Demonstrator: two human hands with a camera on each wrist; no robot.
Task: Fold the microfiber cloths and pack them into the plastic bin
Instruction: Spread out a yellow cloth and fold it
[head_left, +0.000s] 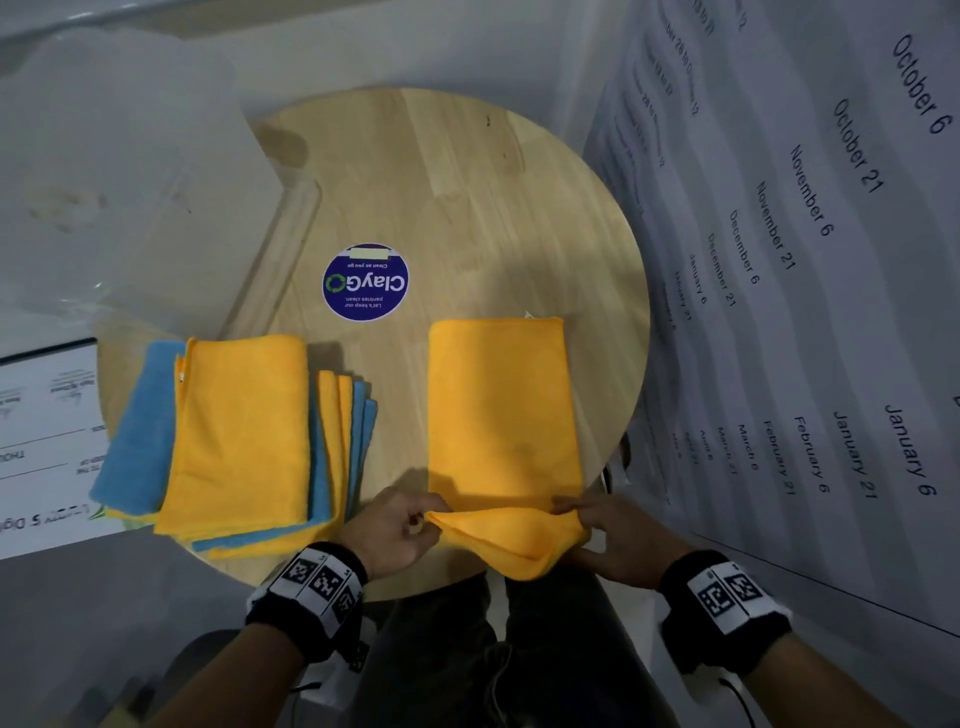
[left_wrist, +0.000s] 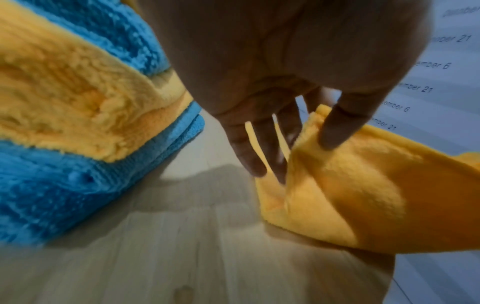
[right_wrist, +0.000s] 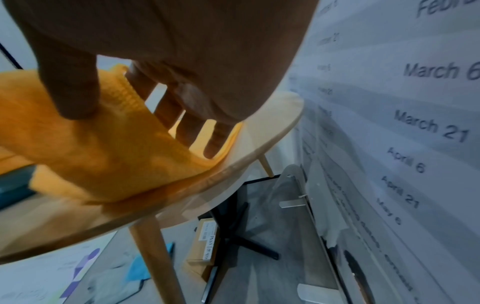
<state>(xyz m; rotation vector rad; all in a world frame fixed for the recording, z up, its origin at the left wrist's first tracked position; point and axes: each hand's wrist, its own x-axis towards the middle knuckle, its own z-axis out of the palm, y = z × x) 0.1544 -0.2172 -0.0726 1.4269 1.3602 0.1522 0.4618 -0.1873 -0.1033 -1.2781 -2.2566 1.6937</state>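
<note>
Over on your left, the plastic bin (head_left: 130, 171) is sitting at the far edge of the round table (head_left: 467, 171), well apart from your hands. Nearer you, the pile of cloths (head_left: 239, 441), yellow and blue, is lying loosely fanned, and its near corner is overhanging the table edge, so a careless brush from your left forearm could be dragging it off.

Moving across, your left hand (head_left: 397, 530) is pinching the near left corner of the yellow cloth (head_left: 501, 405), thumb on top and fingers curled beneath. Your right hand (head_left: 618, 540) is pinching the near right corner the same way.

Here is the worry: between your 2 hands the near edge is sagging over the table rim, toward your lap. If you are lifting 1 corner ahead of the other, I judge the fold will be landing skewed. The cloth's right side is also lying just beside the table's right rim, so pulling rightward could be slipping it off.
</note>
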